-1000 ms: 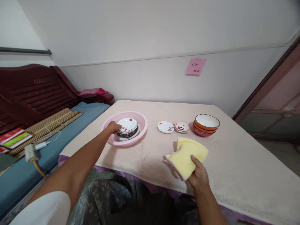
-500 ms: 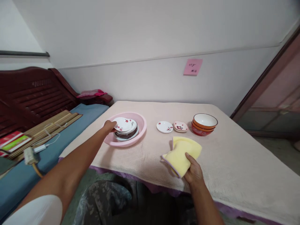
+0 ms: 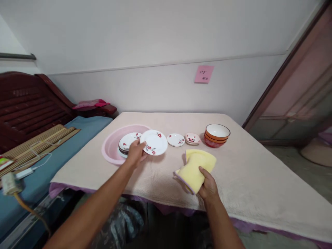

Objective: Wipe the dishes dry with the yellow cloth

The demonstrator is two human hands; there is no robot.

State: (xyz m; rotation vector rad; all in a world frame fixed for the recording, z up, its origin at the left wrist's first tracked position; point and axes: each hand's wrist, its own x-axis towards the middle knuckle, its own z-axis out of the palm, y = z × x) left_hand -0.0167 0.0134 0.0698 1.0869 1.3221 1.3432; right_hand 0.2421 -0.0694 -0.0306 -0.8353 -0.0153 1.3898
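My left hand (image 3: 136, 153) grips the near edge of a white plate with red flowers (image 3: 155, 142) and holds it above the table, just right of the pink basin (image 3: 110, 148). A stack of similar plates (image 3: 127, 141) lies inside that basin. My right hand (image 3: 207, 185) is closed on a folded yellow cloth (image 3: 195, 166) that rests on the table near the front edge.
A small round flowered saucer (image 3: 175, 139), a small square dish (image 3: 192, 139) and stacked orange bowls (image 3: 217, 135) line the middle of the pink-covered table (image 3: 259, 186). A dark wooden bench (image 3: 26, 103) with a blue mat stands at the left. A pink note (image 3: 204, 74) hangs on the wall.
My left hand has lifted the top plate off the stack in the basin and carried it right, out over the table. The right hand with the cloth has barely moved.
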